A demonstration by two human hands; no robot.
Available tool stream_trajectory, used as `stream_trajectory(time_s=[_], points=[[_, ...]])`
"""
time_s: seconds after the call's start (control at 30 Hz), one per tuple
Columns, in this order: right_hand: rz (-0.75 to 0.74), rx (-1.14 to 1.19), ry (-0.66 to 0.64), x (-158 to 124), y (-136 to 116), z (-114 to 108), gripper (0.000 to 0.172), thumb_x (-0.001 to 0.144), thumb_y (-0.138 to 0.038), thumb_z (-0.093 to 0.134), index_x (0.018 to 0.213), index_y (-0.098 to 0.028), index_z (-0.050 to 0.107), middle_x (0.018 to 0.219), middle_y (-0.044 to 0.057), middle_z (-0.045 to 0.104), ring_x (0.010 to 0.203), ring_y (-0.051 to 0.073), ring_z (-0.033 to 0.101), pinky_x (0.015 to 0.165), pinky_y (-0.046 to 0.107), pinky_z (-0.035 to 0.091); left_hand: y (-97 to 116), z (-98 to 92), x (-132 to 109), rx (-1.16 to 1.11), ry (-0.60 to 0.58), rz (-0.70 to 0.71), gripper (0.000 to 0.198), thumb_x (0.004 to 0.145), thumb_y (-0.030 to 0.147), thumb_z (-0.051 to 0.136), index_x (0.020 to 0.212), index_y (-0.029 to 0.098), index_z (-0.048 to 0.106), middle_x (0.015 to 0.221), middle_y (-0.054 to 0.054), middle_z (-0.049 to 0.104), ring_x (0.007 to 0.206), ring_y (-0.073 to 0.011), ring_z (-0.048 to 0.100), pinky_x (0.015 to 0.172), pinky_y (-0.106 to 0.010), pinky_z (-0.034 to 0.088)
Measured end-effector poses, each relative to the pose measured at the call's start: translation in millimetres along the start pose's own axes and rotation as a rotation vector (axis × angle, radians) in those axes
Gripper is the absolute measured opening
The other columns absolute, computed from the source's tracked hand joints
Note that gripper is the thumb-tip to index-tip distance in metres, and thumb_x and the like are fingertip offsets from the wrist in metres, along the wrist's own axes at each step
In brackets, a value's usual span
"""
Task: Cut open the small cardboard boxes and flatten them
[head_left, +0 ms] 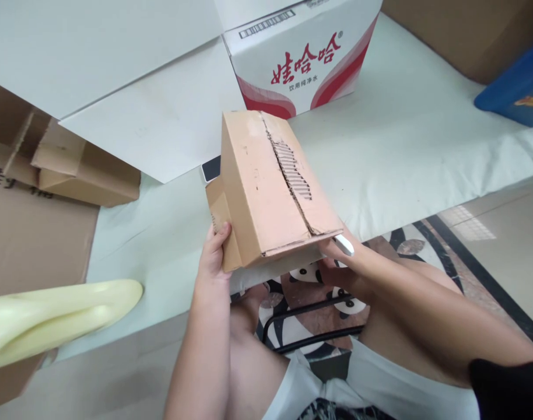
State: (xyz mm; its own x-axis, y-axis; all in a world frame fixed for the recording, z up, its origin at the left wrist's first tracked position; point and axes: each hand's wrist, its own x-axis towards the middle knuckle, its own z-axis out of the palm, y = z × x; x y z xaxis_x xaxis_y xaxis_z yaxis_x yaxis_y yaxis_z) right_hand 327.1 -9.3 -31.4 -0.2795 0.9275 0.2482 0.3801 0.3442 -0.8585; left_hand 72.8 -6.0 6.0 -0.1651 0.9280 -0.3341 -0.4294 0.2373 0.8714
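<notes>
A small brown cardboard box (288, 181) is tilted above the table's near edge, with a torn, ridged strip and a split seam on its upper face. My left hand (214, 248) grips a side flap (223, 216) of this box, thumb on the outside. My right hand (334, 251) is at the box's near right corner, most of its fingers hidden beneath. A rounded white handle (345, 245) sticks out from that hand; the rest of the object is covered, so its kind cannot be made out.
A white and red carton (305, 64) stands behind, beside a large white box (161, 111). A dark-screened device (211, 169) peeks out behind the cardboard box. Brown cartons (87, 175) and a pale yellow object (65, 315) lie left; a blue container (518, 87) stands right on the pale tablecloth (406, 157).
</notes>
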Motion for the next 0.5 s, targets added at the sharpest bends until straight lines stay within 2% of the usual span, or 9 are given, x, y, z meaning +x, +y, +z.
stream_trajectory(time_s=[0.1,0.2,0.3,0.37,0.43,0.5], points=[[0.068,0.049,-0.029,1,-11,-5,0.067,0.096,-0.078,0.029,0.121,-0.026,0.063,0.106,0.013,0.077,0.101,0.035,0.075,0.085,0.054,0.062,1,-3.1,1,-0.059,0.023,0.047,0.045,0.069,0.037,0.092,0.107,0.023,0.074,0.106,-0.006,0.081,0.107,-0.0298,0.076,0.09,-0.037,0.065],[0.104,0.112,-0.05,-2,-22,-7,0.053,0.097,-0.071,0.04,0.114,-0.025,0.058,0.111,0.013,0.078,0.096,0.032,0.077,0.081,0.049,0.062,1,-5.3,5,-0.102,0.037,0.077,0.041,0.075,0.042,0.088,0.109,0.026,0.072,0.121,-0.005,0.078,0.122,-0.029,0.071,0.093,-0.038,0.064],[0.097,0.133,-0.108,-5,-29,-4,0.043,0.094,-0.064,0.055,0.113,-0.026,0.051,0.125,0.016,0.075,0.106,0.032,0.076,0.086,0.049,0.061,0,-3.4,8,-0.126,0.067,0.101,0.042,0.078,0.042,0.087,0.112,0.026,0.07,0.127,-0.005,0.076,0.131,-0.0278,0.065,0.096,-0.038,0.063],[0.107,0.14,-0.119,-6,-31,0,0.044,0.091,-0.062,0.061,0.112,-0.027,0.046,0.134,0.018,0.071,0.113,0.034,0.074,0.089,0.052,0.059,-1,0.7,6,-0.141,0.079,0.12,0.041,0.08,0.042,0.085,0.114,0.025,0.07,0.132,-0.005,0.074,0.136,-0.0275,0.061,0.099,-0.038,0.061],[0.111,0.173,-0.107,-7,-31,3,0.047,0.088,-0.062,0.066,0.109,-0.028,0.04,0.146,0.021,0.063,0.123,0.036,0.07,0.093,0.055,0.058,-1,6.4,2,-0.157,0.055,0.117,0.038,0.084,0.045,0.081,0.114,0.025,0.07,0.135,-0.006,0.073,0.141,-0.028,0.057,0.103,-0.039,0.059],[0.098,0.217,-0.088,-6,-31,4,0.051,0.086,-0.06,0.07,0.108,-0.029,0.035,0.159,0.022,0.05,0.138,0.037,0.061,0.1,0.058,0.055,-1,12.3,-5,-0.165,0.002,0.066,0.04,0.086,0.051,0.077,0.115,0.024,0.071,0.133,-0.007,0.074,0.144,-0.03,0.054,0.106,-0.043,0.058]])
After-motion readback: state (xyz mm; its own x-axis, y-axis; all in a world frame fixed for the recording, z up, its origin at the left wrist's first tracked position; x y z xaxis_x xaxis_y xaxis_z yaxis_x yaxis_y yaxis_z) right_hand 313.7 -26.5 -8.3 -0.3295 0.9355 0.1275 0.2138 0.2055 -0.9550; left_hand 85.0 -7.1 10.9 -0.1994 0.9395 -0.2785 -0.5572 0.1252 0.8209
